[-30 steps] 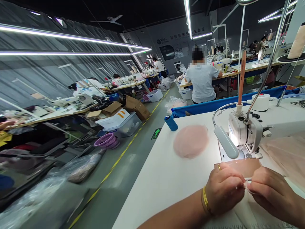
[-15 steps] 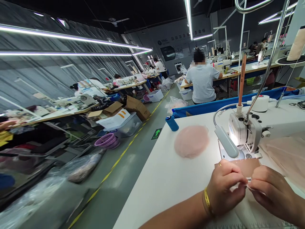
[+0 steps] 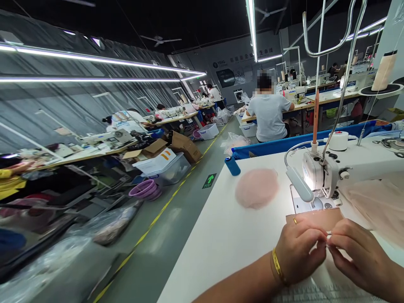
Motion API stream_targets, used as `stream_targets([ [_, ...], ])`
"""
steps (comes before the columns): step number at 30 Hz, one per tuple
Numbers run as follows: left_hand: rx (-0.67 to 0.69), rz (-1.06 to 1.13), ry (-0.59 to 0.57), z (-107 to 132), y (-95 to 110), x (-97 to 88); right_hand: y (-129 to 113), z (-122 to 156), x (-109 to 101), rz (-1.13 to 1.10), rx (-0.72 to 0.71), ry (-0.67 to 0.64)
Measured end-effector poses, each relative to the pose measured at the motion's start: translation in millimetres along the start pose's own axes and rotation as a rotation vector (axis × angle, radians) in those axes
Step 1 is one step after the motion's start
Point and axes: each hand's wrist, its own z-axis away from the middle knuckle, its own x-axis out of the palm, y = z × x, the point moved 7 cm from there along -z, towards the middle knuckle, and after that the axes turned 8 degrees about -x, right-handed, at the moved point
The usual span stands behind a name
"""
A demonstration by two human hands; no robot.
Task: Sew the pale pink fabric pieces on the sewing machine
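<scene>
My left hand (image 3: 303,250) and my right hand (image 3: 360,252) meet fingertip to fingertip in front of the sewing machine (image 3: 318,168). Both pinch a pale, thin piece of fabric (image 3: 326,269), mostly hidden behind the fingers and hanging toward me. Just beyond the fingers lies a tan panel (image 3: 315,219) with a straight edge, close to the machine's needle area. Whether it joins the pinched fabric I cannot tell. Round sheer pink fabric pieces (image 3: 257,188) lie flat on the white table (image 3: 217,240) to the left. More sheer beige fabric (image 3: 375,198) spreads at the right.
A blue thread spool (image 3: 232,166) stands at the table's far left corner. A grey lamp (image 3: 299,184) hangs beside the needle. A clear ruler (image 3: 325,293) lies at the near edge. Beyond, a person in a white shirt (image 3: 268,115) sits at another table.
My view has tilted slightly, shifting the room in the picture. Both hands stay together at the same spot, with fingers a little closer over the pinched fabric.
</scene>
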Motion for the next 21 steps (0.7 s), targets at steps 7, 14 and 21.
stream_targets([
  [7, 0.021, -0.037, -0.012, 1.3, 8.8, 2.2, -11.9, -7.6, -10.5, 0.060, 0.027, 0.002],
  [14, -0.051, -0.022, -0.054, 2.0, 23.7, -3.7, -26.9, -18.0, -22.1, 0.060, 0.024, -0.015],
  [21, -0.853, 0.527, -0.458, 21.5, 8.5, 4.2, -18.9, -8.0, -19.8, -0.281, 0.443, -0.133],
])
